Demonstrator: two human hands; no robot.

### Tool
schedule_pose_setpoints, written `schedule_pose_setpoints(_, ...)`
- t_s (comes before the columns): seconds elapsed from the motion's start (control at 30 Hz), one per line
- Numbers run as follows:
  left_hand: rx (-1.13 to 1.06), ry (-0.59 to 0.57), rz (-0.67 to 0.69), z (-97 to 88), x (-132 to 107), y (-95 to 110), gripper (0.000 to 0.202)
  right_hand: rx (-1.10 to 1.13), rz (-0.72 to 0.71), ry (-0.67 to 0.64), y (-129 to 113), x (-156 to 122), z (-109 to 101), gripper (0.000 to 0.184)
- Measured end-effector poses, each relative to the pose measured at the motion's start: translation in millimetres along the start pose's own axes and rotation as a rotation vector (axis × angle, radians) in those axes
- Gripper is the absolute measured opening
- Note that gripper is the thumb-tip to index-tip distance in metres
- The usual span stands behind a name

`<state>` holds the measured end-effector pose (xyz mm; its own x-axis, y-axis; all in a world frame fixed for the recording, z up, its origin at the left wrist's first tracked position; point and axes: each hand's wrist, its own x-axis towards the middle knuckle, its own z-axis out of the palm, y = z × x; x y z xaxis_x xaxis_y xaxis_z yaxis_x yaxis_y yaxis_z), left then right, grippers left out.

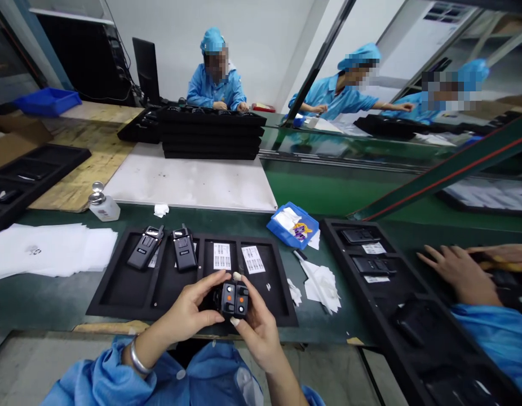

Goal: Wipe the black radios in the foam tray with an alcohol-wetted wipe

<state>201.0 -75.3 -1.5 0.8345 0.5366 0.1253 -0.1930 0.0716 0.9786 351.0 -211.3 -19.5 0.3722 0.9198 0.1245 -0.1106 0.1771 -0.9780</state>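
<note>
A dark green flat surface (53, 307) carries everything within reach. At its right runs a long black compartmented tray (373, 307) with dark devices (358, 235) in it; a co-worker's hand (459, 276) in a blue sleeve is just beside it. In front of the person lies a black rectangular tray with four compartments (125, 290), and left of that spreads a stack of thin white sheets (66, 248).

The left hand (193, 307) and right hand (256, 327) are grasping, from either side, a pair of boxy black handheld units (234, 300), held side by side over the near edge of the four-compartment tray, their ends with orange dots facing up.

Beyond this tray, towards the right, a blue plastic open box (282, 235) holds white wipes. Two black radios with stubby antennas lie in the first (143, 252) and second (185, 252) compartments. A white bottle with a metal cap (105, 210) stands behind the sheets. White printed labels lie in the third (221, 256) and fourth (253, 260) compartments. A small crumpled white tissue (161, 210) rests behind the radios.
</note>
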Motion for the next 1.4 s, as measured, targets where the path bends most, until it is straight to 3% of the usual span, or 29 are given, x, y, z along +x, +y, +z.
schedule_pose_setpoints(0.33, 0.311, -0.03, 0.08, -2.0, -4.0, 3.2, 0.077, -0.167, -0.059, 0.006, 6.9, -4.4, -0.9, 0.067)
schedule_pose_setpoints(0.43, 0.439, 0.004, 0.1, 2.6, -2.1, 3.6, 0.085, -0.295, -0.094, 0.018, 10.3, -0.6, 0.6, 0.074)
schedule_pose_setpoints(0.57, 0.463, 0.064, 0.122, 6.7, 0.7, -5.9, 0.093, -0.411, -0.172, 0.04, 16.0, 5.0, -0.4, 0.07)
schedule_pose_setpoints(0.67, 0.449, 0.103, 0.116, 6.4, 4.5, -11.7, 0.087, -0.4, -0.12, 0.049, 20.4, 6.9, -2.7, 0.069)
schedule_pose_setpoints(0.8, 0.291, 0.199, 0.05, 4.1, 15.5, -12.5, 0.069, -0.225, 0.005, 0.133, 26.3, 12.5, -2.3, 0.068)
schedule_pose_setpoints(0.93, -0.183, 0.546, -0.094, -0.5, 32.0, -10.4, 0.05, -0.082, 0.019, 0.31, 30.0, 30.4, -2.9, 0.066)
schedule_pose_setpoints(1.0, -0.339, 0.6, -0.164, -3.4, 37.6, -7.7, 0.046, -0.016, 0.035, 0.431, 28.3, 40.5, -4.2, 0.064)
schedule_pose_setpoints(1.1, -0.441, 0.507, -0.26, -5.9, 38.7, -1.1, 0.039, 0.182, 0.193, 0.521, 17.7, 49.8, -0.5, 0.068)
schedule_pose_setpoints(1.2, -0.551, 0.417, -0.33, -4.0, 35.3, 6.1, 0.034, 0.389, 0.34, 0.434, 0.8, 51.7, 14.7, 0.077)
schedule_pose_setpoints(1.4, -0.704, 0.294, -0.34, 3.0, 31.8, 15.1, 0.028, 0.508, 0.341, 0.336, -21.2, 48.8, 47.0, 0.067)
